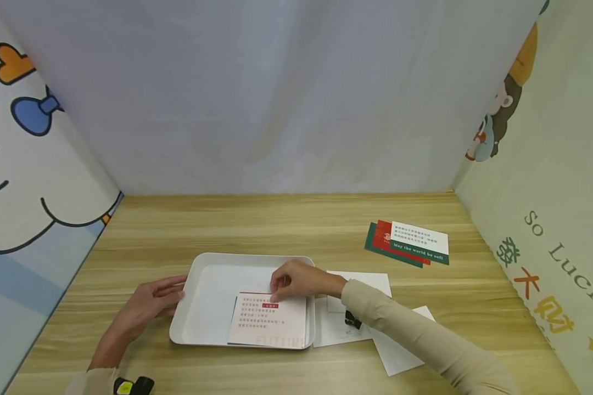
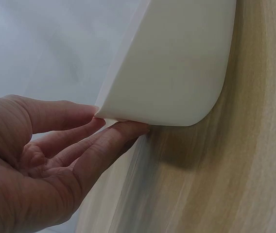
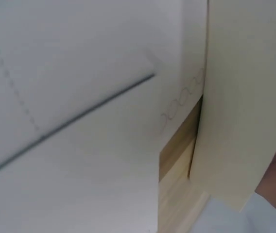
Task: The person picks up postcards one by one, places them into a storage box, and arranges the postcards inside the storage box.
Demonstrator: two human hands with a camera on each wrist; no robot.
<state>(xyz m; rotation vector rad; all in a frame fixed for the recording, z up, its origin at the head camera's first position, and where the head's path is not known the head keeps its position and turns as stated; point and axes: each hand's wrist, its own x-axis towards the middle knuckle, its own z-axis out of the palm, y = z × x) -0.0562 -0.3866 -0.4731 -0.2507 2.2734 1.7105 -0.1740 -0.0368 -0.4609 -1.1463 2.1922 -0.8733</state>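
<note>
Card [image 1: 269, 323] lies flat in the white tray [image 1: 212, 285], in the tray's near-right corner, printed side up. It's close to square, slightly wider than deep, so the long axis runs roughly left-right across the table; text lines run the same way, top of the text toward the far wall, pale lettering along the near edge.

Right hand [image 1: 298, 281] sits on the card's far edge, fingers [image 1: 277, 296] bent down onto the top edge near a small red label. Cannot tell whether it pinches the card or only presses on it.

Left hand [image 1: 150, 304] is at the tray's left rim, fingers straight and relaxed, fingertips [image 2: 128, 128] touching under the rounded corner of the rim in the left wrist view.

White paper sheets [image 1: 400, 351] lie just right of the tray, partly under the right sleeve. Fanned red and green cards [image 1: 407, 244] lie farther back right, well apart from the tray. Wooden table [image 1: 277, 219] under all of it.
</note>
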